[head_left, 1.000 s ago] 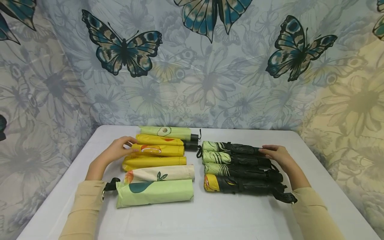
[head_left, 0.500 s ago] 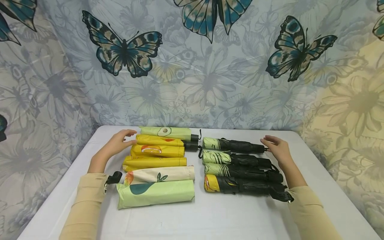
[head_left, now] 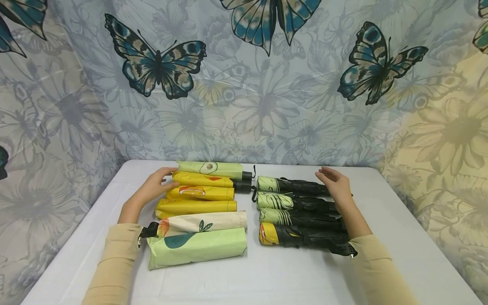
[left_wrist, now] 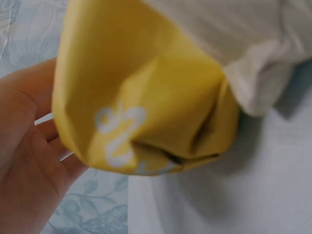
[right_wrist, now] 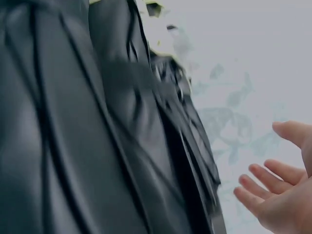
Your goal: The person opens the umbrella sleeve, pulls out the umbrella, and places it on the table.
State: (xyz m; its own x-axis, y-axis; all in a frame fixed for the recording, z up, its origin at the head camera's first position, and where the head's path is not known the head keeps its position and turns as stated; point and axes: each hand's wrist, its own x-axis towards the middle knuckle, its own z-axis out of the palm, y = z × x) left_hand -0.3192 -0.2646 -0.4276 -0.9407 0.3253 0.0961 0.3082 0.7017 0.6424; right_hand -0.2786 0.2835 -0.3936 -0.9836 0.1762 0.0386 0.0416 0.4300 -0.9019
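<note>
My left hand, fingers loosely bent, is at the left ends of the yellow umbrella sleeves. Seen from the left wrist, a yellow sleeve with white lettering covers part of that hand, beside a cream sleeve. Over on the right, my right hand hovers at the handle end of the rearmost black folded umbrella, which has a light green tip. Its fingers are apart and hold nothing. In the right wrist view, black umbrella fabric fills the left side, apart from the hand.
A green avocado sleeve lies at the back left. Nearer the front are a cream sleeve and a light green one. More black umbrellas lie in the right row, one with a yellow tip. Butterfly-printed cloth hangs behind the white table.
My right hand has left the rear umbrella's end and moved left over it; that umbrella now lies slightly farther from its neighbour. My left hand backed off, then came in toward the yellow sleeves.
</note>
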